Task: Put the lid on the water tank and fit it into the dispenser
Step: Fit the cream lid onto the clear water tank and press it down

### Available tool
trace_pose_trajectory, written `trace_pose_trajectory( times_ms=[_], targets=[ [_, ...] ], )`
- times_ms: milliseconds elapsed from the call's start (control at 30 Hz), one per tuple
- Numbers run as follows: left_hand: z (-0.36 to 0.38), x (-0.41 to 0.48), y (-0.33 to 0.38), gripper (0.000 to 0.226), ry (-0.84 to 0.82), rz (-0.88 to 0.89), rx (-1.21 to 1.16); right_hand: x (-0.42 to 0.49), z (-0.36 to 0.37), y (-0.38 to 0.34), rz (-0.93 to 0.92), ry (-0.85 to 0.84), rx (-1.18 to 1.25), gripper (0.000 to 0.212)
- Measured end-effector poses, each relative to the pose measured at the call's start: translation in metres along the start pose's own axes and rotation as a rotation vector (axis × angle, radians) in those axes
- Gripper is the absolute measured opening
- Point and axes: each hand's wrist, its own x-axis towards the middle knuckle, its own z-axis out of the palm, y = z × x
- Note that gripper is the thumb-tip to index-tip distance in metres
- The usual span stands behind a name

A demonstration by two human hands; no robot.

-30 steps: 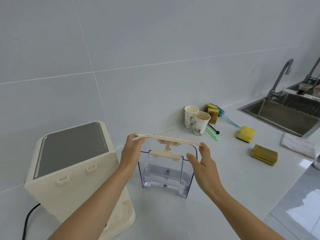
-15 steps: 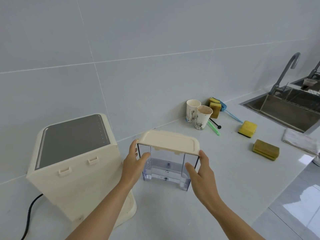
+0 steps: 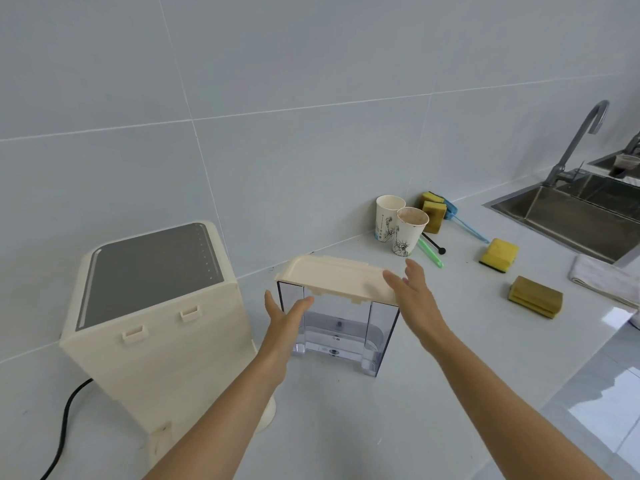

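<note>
The water tank [image 3: 337,327] is a clear, faintly blue-tinted plastic box standing upright on the pale tabletop [image 3: 433,393], just right of the cream dispenser [image 3: 156,313] and apart from it. The cream lid [image 3: 336,278] sits on the tank's top, its short tabs hanging over the near edge. The left hand [image 3: 287,317] is at the tank's left wall, its grip apart with fingers spread and the thumb touching just under the lid. The right hand [image 3: 412,289] is open over the lid's right end, fingers splayed and closed on nothing. A second ago both hands held the lid above the open tank; half a second ago it was already resting on it with the hands at its sides.
</note>
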Motion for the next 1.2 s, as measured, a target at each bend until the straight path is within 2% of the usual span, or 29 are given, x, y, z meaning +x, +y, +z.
trace_pose_trajectory(
  times_ms=[100, 300, 600, 833, 933, 1067, 1200],
  targets=[
    [0.009, -0.003, 0.002, 0.093, -0.011, -0.023, -0.015, 0.024, -0.003, -0.009, 0.046, -0.076, -0.024, 0.064],
    [0.026, -0.003, 0.014, 0.107, -0.003, -0.048, -0.021, 0.039, -0.002, -0.016, 0.014, -0.264, -0.159, 0.052],
    [0.043, 0.005, 0.026, 0.113, 0.09, -0.08, 0.039, 0.027, 0.002, -0.018, -0.023, -0.281, -0.445, 0.038],
    [0.04, 0.028, 0.028, 0.116, 0.005, 0.02, 0.029, 0.007, 0.004, -0.017, -0.022, -0.325, -0.548, 0.042],
    [0.034, 0.038, 0.031, 0.105, -0.058, 0.051, 0.048, -0.006, 0.007, -0.018, -0.035, -0.358, -0.644, 0.048],
    [0.025, 0.046, 0.044, 0.07, -0.205, 0.082, 0.149, -0.022, 0.015, -0.023, -0.12, -0.39, -0.799, 0.041],
    [0.016, 0.05, 0.057, 0.05, -0.351, 0.093, 0.271, -0.036, 0.024, -0.029, -0.196, -0.43, -0.842, 0.041]
  ],
)
